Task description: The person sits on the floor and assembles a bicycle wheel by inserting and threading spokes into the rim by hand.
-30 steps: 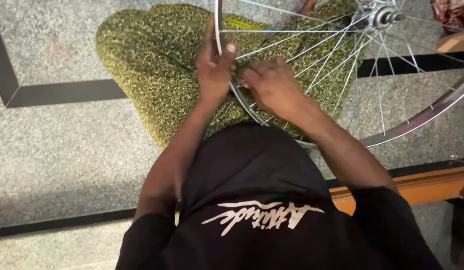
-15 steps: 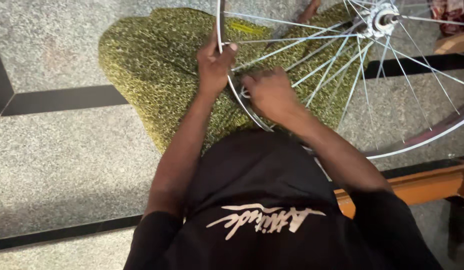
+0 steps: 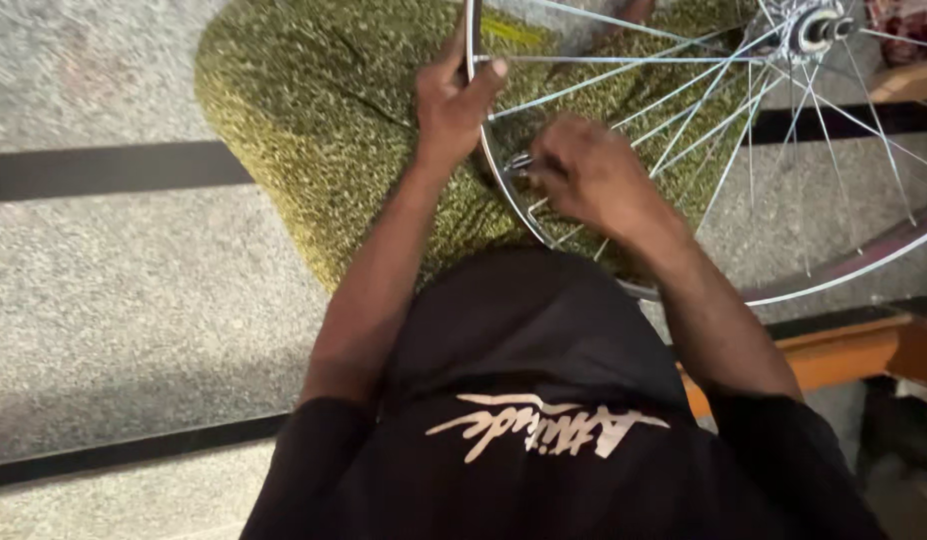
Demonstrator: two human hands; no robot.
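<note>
Left hand [image 3: 454,105] around wheel rim [image 3: 476,40]

No packages, signs or screens show; the only lettering is a white, slanted script print [image 3: 547,432] across the chest of the person's black shirt [image 3: 544,330], lying low in the view, below the silver bicycle wheel rim [image 3: 844,275].

The shiny silver metal bicycle wheel [image 3: 584,250] has thin silver spokes. Under it, loose trousers [image 3: 324,120] carry a green-and-yellow speckled pattern. The near black shirt [image 3: 544,470] bears white script. The grey speckled stone floor [image 3: 114,290] has dark bands; an orange wooden bar [image 3: 844,355] lies right.
</note>
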